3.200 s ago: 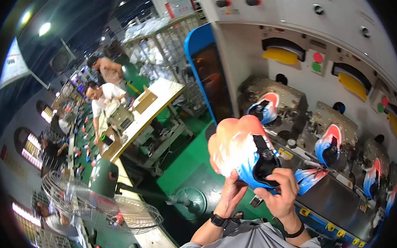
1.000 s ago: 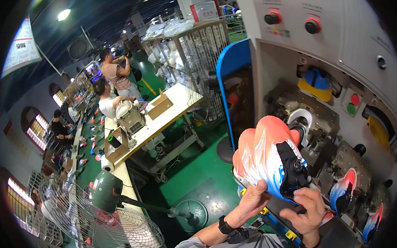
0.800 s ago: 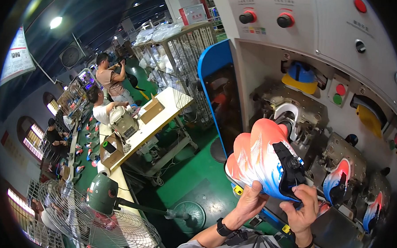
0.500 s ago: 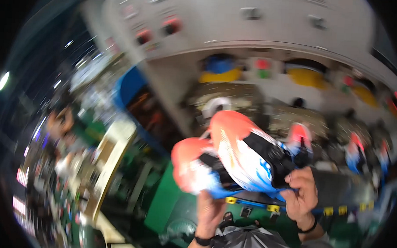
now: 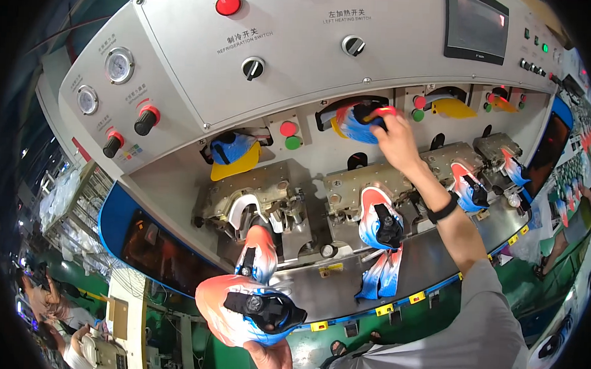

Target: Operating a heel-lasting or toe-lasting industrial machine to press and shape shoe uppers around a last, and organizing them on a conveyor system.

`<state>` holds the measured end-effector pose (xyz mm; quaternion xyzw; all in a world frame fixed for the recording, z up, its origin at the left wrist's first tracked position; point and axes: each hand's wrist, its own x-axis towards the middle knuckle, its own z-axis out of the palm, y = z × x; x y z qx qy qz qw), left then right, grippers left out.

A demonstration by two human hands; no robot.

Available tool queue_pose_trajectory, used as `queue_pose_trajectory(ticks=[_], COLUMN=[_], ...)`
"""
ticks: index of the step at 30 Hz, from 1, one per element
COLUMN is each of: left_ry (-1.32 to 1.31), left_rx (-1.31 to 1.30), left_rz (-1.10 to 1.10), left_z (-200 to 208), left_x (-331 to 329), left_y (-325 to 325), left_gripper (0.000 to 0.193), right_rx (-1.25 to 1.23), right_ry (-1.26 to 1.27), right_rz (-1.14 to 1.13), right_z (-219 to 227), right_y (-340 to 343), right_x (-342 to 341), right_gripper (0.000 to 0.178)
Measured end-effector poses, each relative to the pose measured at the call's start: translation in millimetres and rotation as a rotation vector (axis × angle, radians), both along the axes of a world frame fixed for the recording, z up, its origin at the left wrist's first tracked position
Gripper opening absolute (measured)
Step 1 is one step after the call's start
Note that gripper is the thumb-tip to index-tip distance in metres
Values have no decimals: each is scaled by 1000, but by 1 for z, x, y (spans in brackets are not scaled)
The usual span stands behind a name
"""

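shoe upper (image 5: 247,304) before machine (image 5: 326,77), table (image 5: 135,329) at left

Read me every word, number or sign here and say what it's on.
I don't copy wording; it stands here:
Above two rotary switches: readable labels.
Beside the large red button: partly cut off.
Near round gauges and black knobs: too small.
Dark screen, lower frame: too small.
Metal block: one small character.

Coral-toed upper (image 5: 237,306), tilted, blue upper (image 5: 355,124), apparently mounted
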<state>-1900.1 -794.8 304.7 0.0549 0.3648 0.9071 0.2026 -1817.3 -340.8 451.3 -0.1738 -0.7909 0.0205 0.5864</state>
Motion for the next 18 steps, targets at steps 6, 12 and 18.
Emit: queue_pose_trajectory(ticks=[6,12,18], left_ry=[-162,-7,45], left_rx=[133,-98,-130], left_rz=[-25,51,20], left_z=[5,25,21], left_x=[-1,12,25], left_y=[-3,10,26], left_gripper=[101,101,106], right_rx=[-26,49,-954], right_ry=[-128,91,559], right_rz=[-57,-135,161], right_z=[1,1,-50], right_y=[67,52,126], right_x=[-43,-36,45], right_gripper=[30,28,32])
